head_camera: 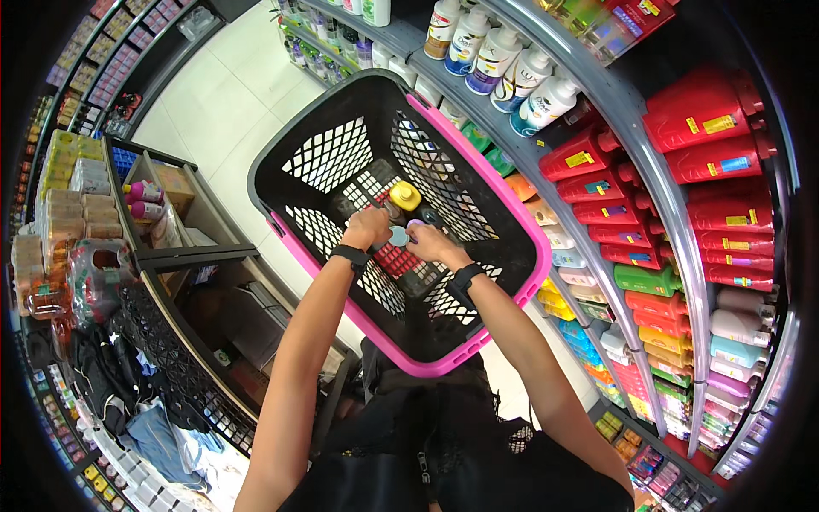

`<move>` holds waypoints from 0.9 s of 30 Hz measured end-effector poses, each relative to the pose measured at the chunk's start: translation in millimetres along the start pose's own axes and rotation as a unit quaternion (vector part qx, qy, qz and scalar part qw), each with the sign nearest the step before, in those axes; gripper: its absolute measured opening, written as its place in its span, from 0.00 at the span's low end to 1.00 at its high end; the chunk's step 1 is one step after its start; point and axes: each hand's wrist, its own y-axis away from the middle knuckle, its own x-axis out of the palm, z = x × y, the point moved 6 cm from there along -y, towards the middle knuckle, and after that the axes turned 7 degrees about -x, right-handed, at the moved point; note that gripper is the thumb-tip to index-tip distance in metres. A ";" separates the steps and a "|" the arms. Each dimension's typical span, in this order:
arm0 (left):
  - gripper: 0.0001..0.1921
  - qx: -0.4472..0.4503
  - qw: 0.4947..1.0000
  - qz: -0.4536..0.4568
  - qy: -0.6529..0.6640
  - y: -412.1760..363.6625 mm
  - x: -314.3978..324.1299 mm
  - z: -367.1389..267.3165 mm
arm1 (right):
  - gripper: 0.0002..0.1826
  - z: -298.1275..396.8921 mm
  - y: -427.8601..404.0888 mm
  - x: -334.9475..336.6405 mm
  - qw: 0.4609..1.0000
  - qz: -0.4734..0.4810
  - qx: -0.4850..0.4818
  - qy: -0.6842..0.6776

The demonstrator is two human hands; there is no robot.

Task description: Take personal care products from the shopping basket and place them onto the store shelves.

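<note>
Both of my hands reach down into a deep black plastic shopping basket with pink handles. My left hand is curled low inside it; what its fingers hold is hidden. My right hand pinches a small purple item, possibly a bottle cap. A pale, round lid or container top lies between the hands, close to the fingers of both. Just beyond them stands a yellow-topped container. A dark rounded bottle is beside it. Red shows through the basket's bottom grid.
Shelves on the right hold white pump bottles and several rows of red bottles. A wooden cabinet stands left, near stacked packs and a pile of clothes. Pale floor tiles run beyond the basket.
</note>
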 end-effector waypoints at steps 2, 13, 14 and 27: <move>0.13 -0.008 1.000 0.001 0.028 -4.9 5.5 3.2 | 0.22 -3.1 -6.1 17.1 0.999 0.021 0.015 -0.022; 0.16 -0.064 0.988 0.091 0.110 -13.6 83.8 34.7 | 0.40 0.4 -15.5 72.0 0.984 0.081 0.148 -0.058; 0.16 -0.059 0.988 0.093 0.110 -17.4 84.0 28.7 | 0.40 -8.2 -17.4 75.0 0.983 0.080 0.153 -0.059; 0.20 -0.067 0.985 0.102 0.124 -25.1 103.5 21.3 | 0.32 -15.7 -18.6 86.6 0.990 -0.046 0.125 0.047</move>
